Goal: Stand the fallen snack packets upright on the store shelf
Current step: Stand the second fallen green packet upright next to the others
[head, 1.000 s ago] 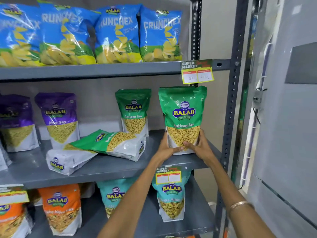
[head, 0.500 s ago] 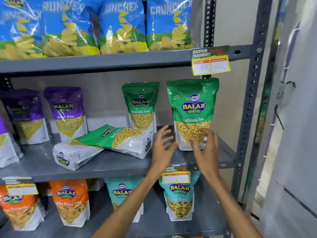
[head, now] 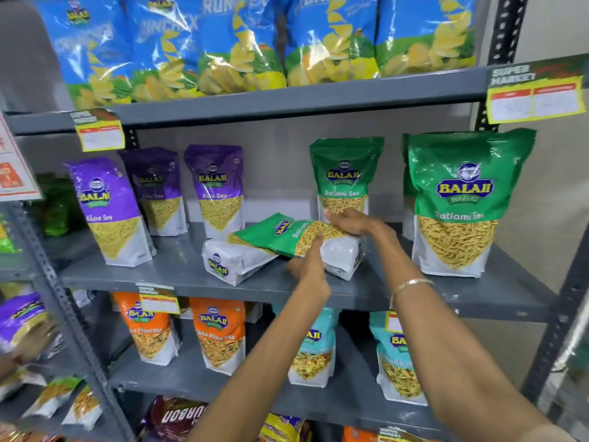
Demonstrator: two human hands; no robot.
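A fallen green Ratlami Sev packet [head: 280, 236] lies on its side on the grey middle shelf [head: 178, 275], resting on a second fallen packet [head: 232, 261] that shows its white back. My left hand [head: 310, 266] grips the green packet's near edge from the front. From above, my right hand [head: 350, 220] holds its far edge. Two green packets stand upright, one at the back [head: 345, 177] and one at the right [head: 459, 202].
Purple Aloo Sev packets [head: 108, 208] stand to the left on the same shelf. Blue chip bags [head: 242, 43] fill the shelf above, orange and teal packets [head: 218, 333] the one below. Another person's hand [head: 28, 346] reaches in at the far left. Yellow price tags [head: 535, 94] hang from the shelf edges.
Both hands left the upright green packet at the right and moved left onto the fallen green packet, taking hold of it. The view shifted left.
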